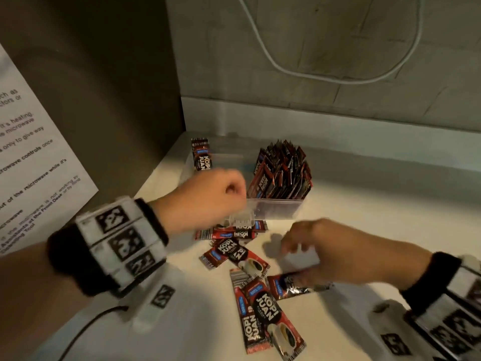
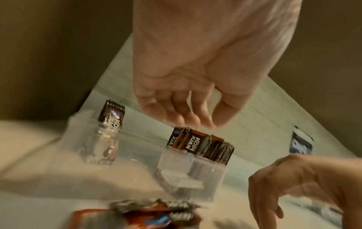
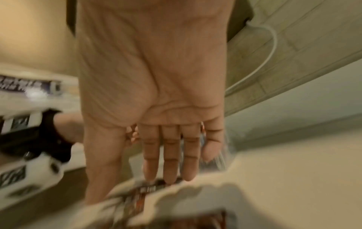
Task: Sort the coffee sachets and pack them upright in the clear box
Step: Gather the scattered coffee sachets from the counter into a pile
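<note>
Nearest on the pale surface [image 1: 364, 230], loose coffee sachets [image 1: 263, 316] lie flat in a scattered spread, some overlapping, printed in red and black. Just right of the middle of that spread, the right hand [image 1: 325, 252] reaches in palm down, its fingers [image 3: 170, 155] extended straight toward a sachet [image 1: 294, 285] lying under it; its grip is not closed around anything, though whether the fingertips touch the sachet cannot be told through the blur. Farther back and to the left, the left hand [image 1: 208, 201] hovers over the near edge of the clear box [image 1: 276, 207], fingers curled inward with an empty grip. Inside the box, a packed bundle of sachets [image 1: 282, 173] stands upright at its right end, and one lone sachet [image 1: 201, 153] stands upright at its far left end. Beyond the box, a white cable [image 1: 338, 79] loops across the grey wall [image 1: 390, 105].
</note>
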